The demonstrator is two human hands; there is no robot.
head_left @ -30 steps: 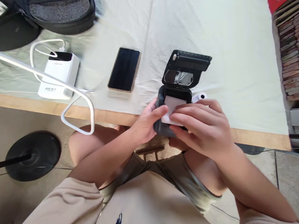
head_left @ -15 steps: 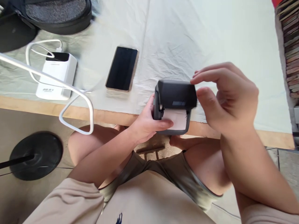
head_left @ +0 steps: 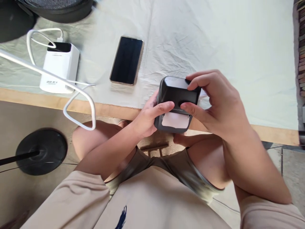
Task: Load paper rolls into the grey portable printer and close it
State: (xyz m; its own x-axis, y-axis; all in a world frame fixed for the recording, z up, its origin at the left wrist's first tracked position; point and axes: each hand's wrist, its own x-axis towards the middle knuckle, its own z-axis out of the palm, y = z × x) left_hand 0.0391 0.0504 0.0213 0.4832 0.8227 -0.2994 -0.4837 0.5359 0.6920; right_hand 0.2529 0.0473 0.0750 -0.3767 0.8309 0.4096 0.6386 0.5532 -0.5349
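The small black printer [head_left: 177, 103] is held just over the bench [head_left: 238, 63] edge, at five o'clock from the phone [head_left: 126, 60]; the left hand [head_left: 147, 119] clasps its side, the right hand [head_left: 214, 101] pinches the lid — likely light, rigid, smooth plastic, best gripped by the flanks, clear of the flimsy paper [head_left: 175, 120].

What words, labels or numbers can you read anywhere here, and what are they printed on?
None can be read for certain.
Small dark grey printer, held by the left hand and right hand: a light brand mark on its front edge, too small to read.
White rectangular power bank: a grey printed line near its front edge, blurred.
Black-screened phone: no text.
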